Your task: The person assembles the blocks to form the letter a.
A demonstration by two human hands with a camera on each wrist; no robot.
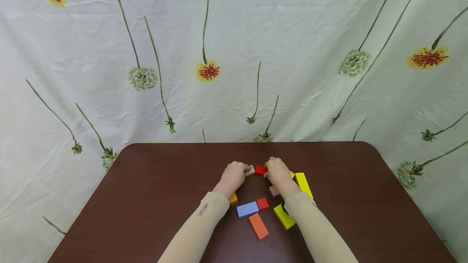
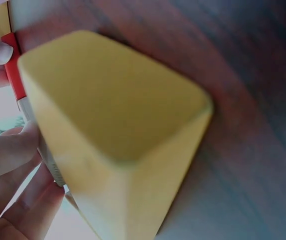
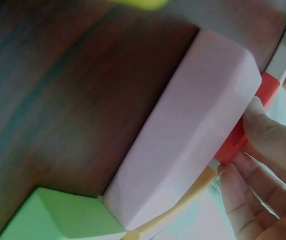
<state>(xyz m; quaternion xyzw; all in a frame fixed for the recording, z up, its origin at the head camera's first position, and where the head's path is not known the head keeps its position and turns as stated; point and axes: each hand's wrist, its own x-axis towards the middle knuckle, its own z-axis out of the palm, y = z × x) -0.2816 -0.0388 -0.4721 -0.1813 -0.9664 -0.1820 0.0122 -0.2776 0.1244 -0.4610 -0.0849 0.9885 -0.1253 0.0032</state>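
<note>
My left hand [image 1: 233,177] pinches a pale wooden block [image 1: 250,171] between thumb and fingers. End to end with it lies a red block [image 1: 261,170], which my right hand [image 1: 278,175] grips by its other end. In the right wrist view the thumb presses the near side of the red block [image 3: 233,142], with fingers behind it, and the pale block [image 3: 284,55] lines up with its far end. A yellow block [image 2: 118,100] fills the middle of the left wrist view, close by the left hand. Under the right wrist lies a pink block [image 3: 183,132].
Nearer on the brown table [image 1: 164,186] lie a blue block [image 1: 247,209], a small red block [image 1: 262,203], an orange-red block [image 1: 258,226] and a yellow block [image 1: 284,216]. Another yellow block [image 1: 304,185] lies right of the right hand. A green block [image 3: 58,215] touches the pink one. Behind hangs a flowered cloth [image 1: 234,108].
</note>
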